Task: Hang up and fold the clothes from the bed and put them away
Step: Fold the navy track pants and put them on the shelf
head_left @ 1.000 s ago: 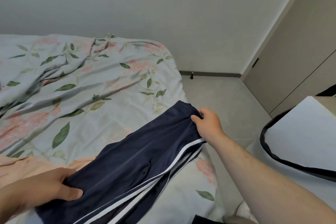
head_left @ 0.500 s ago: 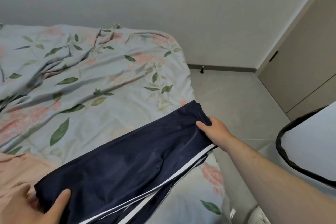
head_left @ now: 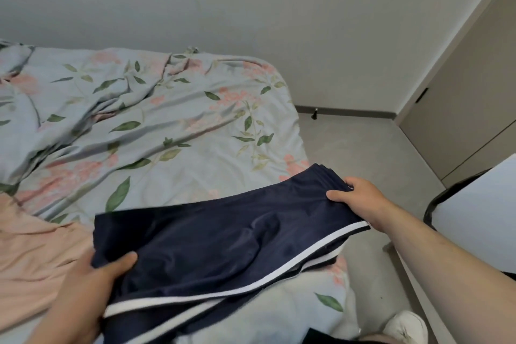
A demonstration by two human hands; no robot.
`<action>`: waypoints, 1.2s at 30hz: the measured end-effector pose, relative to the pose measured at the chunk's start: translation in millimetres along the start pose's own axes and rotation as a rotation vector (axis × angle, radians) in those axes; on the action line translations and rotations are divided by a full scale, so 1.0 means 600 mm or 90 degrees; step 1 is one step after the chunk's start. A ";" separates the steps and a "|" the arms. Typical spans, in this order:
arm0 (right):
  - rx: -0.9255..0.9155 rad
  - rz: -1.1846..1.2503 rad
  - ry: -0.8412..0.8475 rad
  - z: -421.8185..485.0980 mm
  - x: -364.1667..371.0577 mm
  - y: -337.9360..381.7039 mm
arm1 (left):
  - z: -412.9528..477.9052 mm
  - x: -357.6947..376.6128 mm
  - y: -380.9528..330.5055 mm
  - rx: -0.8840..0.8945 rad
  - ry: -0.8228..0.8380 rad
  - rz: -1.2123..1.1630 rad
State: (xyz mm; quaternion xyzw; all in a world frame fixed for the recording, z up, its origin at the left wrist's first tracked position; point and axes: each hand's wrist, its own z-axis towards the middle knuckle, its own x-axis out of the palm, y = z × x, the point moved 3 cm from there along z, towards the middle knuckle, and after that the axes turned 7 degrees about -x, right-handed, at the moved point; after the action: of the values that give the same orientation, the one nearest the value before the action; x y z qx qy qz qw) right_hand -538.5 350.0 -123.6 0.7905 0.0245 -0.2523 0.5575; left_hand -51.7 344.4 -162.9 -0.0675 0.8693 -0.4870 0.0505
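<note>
Lying across the wrinkled, floral-covered bed (head_left: 167, 134), the folded navy garment (head_left: 223, 246) runs its long axis from lower left to upper right. Its fabric is smooth and glossy, with white side stripes. Left hand (head_left: 83, 288) fingers pinch the near end. Right hand (head_left: 360, 201) fingers grip the far end at the bed's edge.

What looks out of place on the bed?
Nothing spilled or damaged. The floral bedcover is rumpled, and a peach garment lies unfolded beside the navy garment gripped by the left hand and right hand.
</note>
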 end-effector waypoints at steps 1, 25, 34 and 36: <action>-0.015 0.015 -0.004 -0.010 -0.001 0.005 | 0.001 -0.009 -0.021 0.003 0.032 -0.005; 0.053 0.052 -0.073 -0.184 0.153 -0.061 | 0.009 -0.214 0.035 0.179 -0.110 0.182; 0.071 0.011 -0.055 -0.214 0.154 -0.079 | -0.020 -0.236 0.041 0.175 -0.282 0.278; 0.075 0.005 -0.052 -0.219 0.153 -0.083 | -0.036 -0.237 0.047 0.185 -0.294 0.303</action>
State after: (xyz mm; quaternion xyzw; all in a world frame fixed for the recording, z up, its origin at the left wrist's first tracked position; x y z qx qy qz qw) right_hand -425.4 463.9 -173.2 0.8111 -0.0163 -0.2832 0.5115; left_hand 82.9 400.9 -172.4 0.0369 0.7481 -0.5521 0.3664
